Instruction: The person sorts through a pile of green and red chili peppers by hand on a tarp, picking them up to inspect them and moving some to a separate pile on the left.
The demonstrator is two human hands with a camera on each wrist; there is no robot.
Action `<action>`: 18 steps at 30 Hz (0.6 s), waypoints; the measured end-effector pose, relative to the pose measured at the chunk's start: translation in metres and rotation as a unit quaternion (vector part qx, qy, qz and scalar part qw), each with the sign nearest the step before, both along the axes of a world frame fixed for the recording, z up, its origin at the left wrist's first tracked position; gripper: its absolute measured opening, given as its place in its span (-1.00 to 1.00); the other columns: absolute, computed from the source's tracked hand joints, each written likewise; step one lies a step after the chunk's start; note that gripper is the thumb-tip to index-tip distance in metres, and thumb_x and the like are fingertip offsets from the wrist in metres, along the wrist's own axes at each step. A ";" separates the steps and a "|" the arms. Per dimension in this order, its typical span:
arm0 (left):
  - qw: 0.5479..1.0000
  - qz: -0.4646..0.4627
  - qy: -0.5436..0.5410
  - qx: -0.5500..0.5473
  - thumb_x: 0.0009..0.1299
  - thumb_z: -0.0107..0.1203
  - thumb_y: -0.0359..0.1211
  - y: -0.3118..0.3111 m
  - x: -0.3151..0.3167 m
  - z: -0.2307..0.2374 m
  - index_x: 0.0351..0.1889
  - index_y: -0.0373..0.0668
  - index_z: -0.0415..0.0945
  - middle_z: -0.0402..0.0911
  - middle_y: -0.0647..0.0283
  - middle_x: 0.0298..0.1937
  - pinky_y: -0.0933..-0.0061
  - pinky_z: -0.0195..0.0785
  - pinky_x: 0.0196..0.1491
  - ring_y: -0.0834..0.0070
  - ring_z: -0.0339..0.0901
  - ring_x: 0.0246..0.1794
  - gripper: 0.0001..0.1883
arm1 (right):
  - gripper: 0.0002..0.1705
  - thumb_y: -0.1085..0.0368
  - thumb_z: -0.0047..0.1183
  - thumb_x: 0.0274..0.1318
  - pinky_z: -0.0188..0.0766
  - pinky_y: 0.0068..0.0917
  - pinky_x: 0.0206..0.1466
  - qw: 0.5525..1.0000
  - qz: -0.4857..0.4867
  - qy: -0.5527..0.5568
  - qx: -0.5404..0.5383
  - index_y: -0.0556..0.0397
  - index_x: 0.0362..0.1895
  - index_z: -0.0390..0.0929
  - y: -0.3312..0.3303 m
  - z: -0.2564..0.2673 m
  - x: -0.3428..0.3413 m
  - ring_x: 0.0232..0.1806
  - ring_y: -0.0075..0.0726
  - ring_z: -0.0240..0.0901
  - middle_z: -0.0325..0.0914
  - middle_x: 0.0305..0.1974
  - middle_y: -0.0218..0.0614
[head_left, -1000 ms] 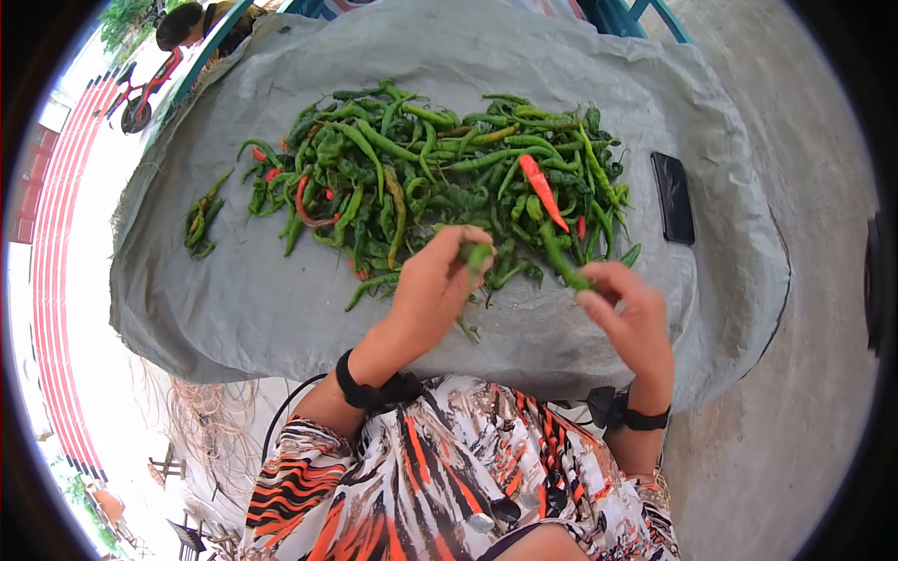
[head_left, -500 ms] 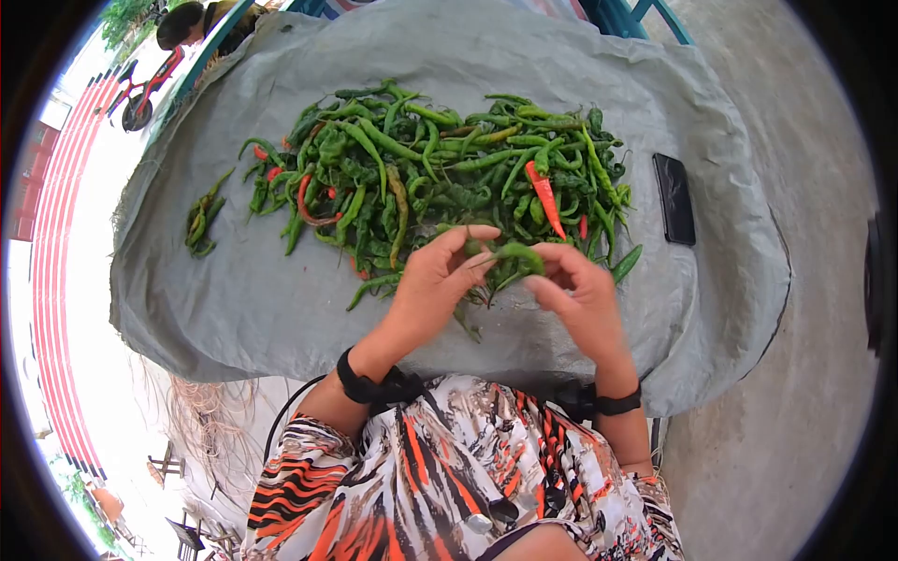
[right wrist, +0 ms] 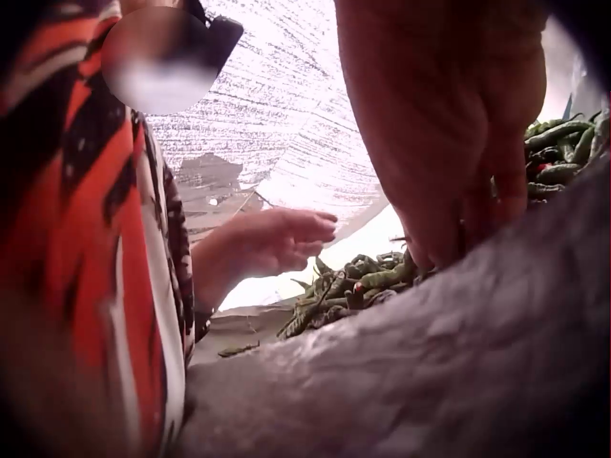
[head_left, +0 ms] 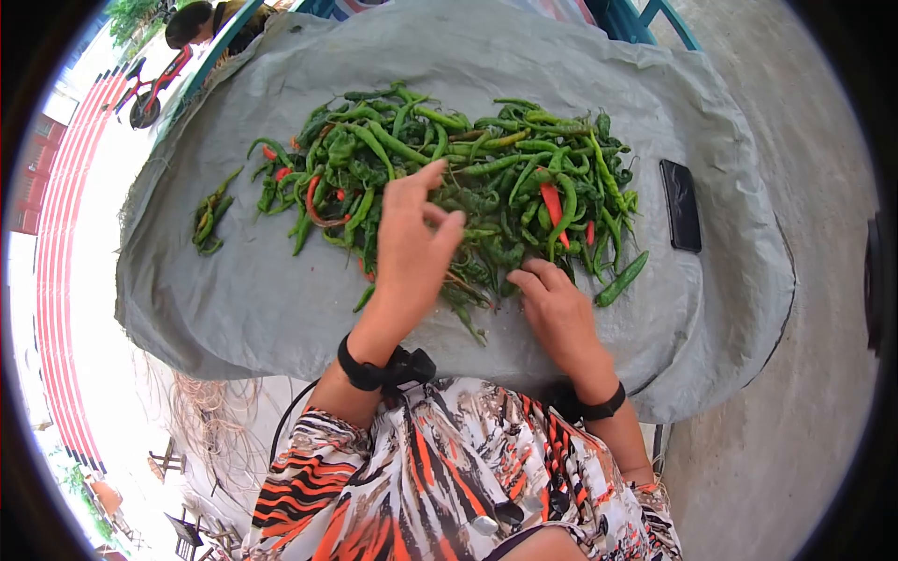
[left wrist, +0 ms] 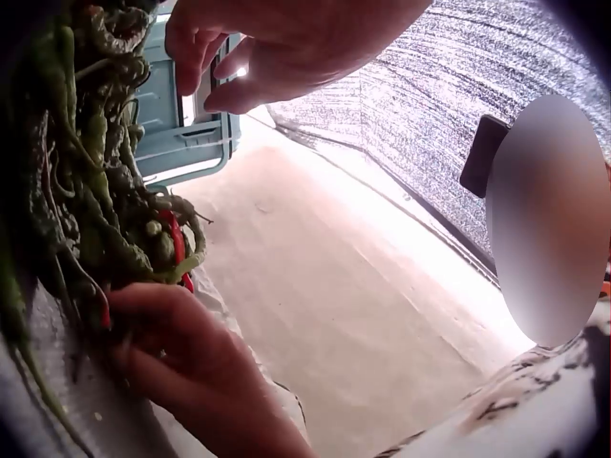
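from where i stand, i see a big pile of peppers on the bench, which is covered by a grey sheet. most of them are green, long and twisted, with a few red pieces among them. the left hand is above the near part of this pile, its index finger stretched out and its thumb standing apart. its grip is released, and nothing is seen between the fingers. the right hand is lower, at the near edge of the same pile, and its fingertips reach in among the peppers. whether this grip is grasping a pepper i cannot tell, because the fingertips are partly hidden in all views.

on the right part of the pile lies a bright red pepper, and a curved green pepper is just beside it. one straight green pepper lies near the right edge of the pile. on the left side, apart from the pile, there is a small bunch of green peppers. a black phone lies at the right of the pile. both wrists carry a black strap, and the person wears a patterned garment of white, orange and black.
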State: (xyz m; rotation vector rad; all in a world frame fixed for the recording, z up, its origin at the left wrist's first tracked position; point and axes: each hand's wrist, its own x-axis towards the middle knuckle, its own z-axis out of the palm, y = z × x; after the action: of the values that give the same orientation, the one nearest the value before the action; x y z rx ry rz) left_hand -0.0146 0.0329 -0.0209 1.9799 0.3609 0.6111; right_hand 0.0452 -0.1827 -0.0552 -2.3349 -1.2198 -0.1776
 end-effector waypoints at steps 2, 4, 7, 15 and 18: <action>0.991 0.075 0.040 0.099 0.27 0.25 -0.53 0.010 -0.010 0.003 0.42 -0.21 0.22 0.41 0.16 0.13 0.49 0.40 -0.13 0.56 0.54 -0.14 -0.27 | -0.67 0.51 0.11 -0.03 0.57 -0.25 -0.12 0.999 0.001 0.040 0.009 -0.06 -0.13 0.63 -0.007 -0.002 0.002 -0.13 -0.09 0.60 0.61 -0.12 -0.23; 0.975 0.131 0.055 0.172 0.26 0.29 -0.47 0.018 -0.013 -0.003 0.40 -0.19 0.25 0.41 0.15 0.08 0.41 0.41 -0.11 0.46 0.55 -0.15 -0.28 | -0.68 0.54 0.13 -0.03 0.57 -0.28 -0.11 0.995 0.001 0.078 0.069 -0.06 -0.16 0.65 -0.007 0.013 0.003 -0.12 -0.09 0.60 0.61 -0.14 -0.23; 0.959 0.147 0.099 0.223 0.24 0.34 -0.39 0.018 -0.016 -0.009 0.40 -0.13 0.25 0.40 0.11 0.05 0.30 0.43 -0.08 0.29 0.55 -0.13 -0.26 | -0.62 0.57 0.17 -0.02 0.57 -0.32 -0.08 0.991 0.021 0.023 0.134 -0.05 -0.08 0.63 -0.009 0.042 0.014 -0.09 -0.10 0.60 0.57 -0.05 -0.21; 0.933 0.142 0.141 0.299 0.23 0.37 -0.26 0.012 0.007 -0.028 0.36 0.03 0.38 0.34 0.12 0.05 0.17 0.48 -0.22 0.15 0.55 -0.15 -0.30 | -0.34 0.54 0.22 0.07 0.53 -0.41 -0.07 0.968 -0.083 0.094 0.216 -0.06 0.30 0.43 0.007 0.047 0.022 -0.10 -0.33 0.57 0.29 0.32 -0.19; 0.926 0.139 0.136 0.324 0.23 0.35 -0.27 0.013 0.013 -0.029 0.25 0.07 0.48 0.35 0.16 -0.02 0.19 0.47 -0.27 0.20 0.56 -0.21 -0.42 | -0.41 0.47 0.22 0.10 0.56 -0.38 -0.13 0.977 -0.044 0.151 0.145 -0.09 0.26 0.44 0.013 0.040 0.007 -0.14 -0.32 0.61 0.36 0.28 -0.22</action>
State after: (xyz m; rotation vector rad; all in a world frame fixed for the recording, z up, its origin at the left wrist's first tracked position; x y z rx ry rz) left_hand -0.0021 0.0456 -0.0499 2.6908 0.6870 0.6925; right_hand 0.0523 -0.1695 -0.0152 -2.0710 -0.8804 -0.0256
